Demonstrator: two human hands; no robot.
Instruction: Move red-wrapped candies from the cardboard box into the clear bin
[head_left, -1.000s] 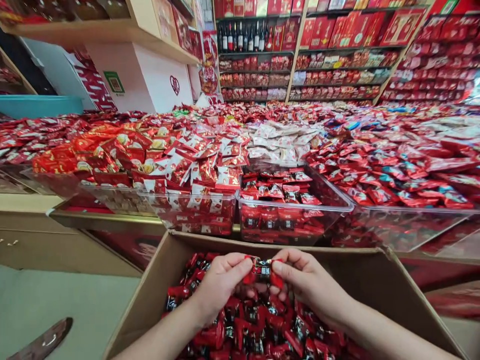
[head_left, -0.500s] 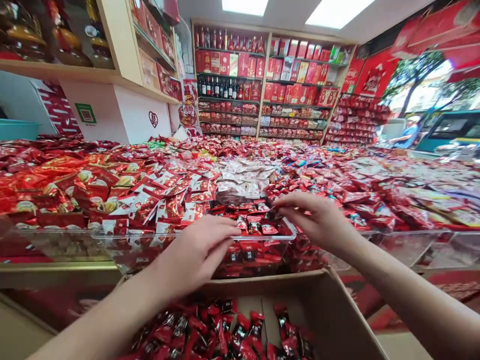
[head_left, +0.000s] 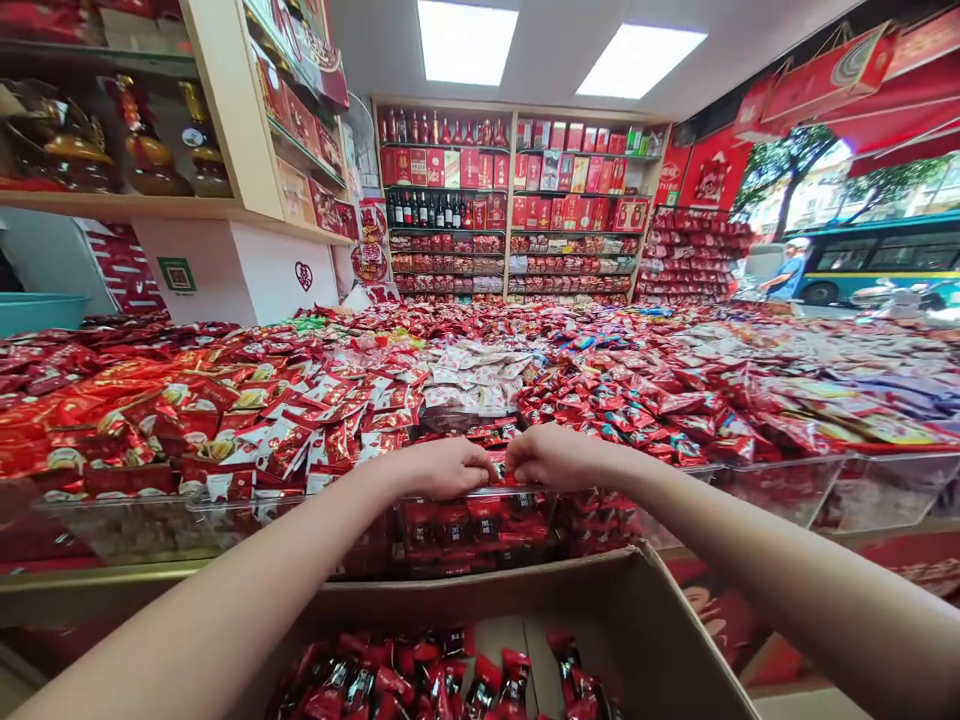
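Note:
My left hand [head_left: 450,467] and my right hand [head_left: 553,457] meet over a clear plastic bin [head_left: 556,490] of small red-and-black wrapped candies [head_left: 486,518]. Both have their fingers curled in, fingertips nearly touching across a red wrapped candy [head_left: 498,464] at the bin's front rim. Each hand seems to pinch at it, though the fingers partly hide their grip. Below stands an open cardboard box [head_left: 641,620] with more red-and-black candies [head_left: 405,675] loose inside, and some of its cardboard bottom shows.
Red-and-white packets [head_left: 281,445] fill the area left of the bin. White packets [head_left: 476,380] lie behind it, and more red packets [head_left: 637,400] to the right. A wooden cabinet [head_left: 247,200] overhangs at left. Stocked shelves [head_left: 514,200] line the back; a person [head_left: 787,270] is outside.
Both hands have moved inward and closed together over the bin's front; they were apart at its two sides. The view has tilted up, showing more ceiling.

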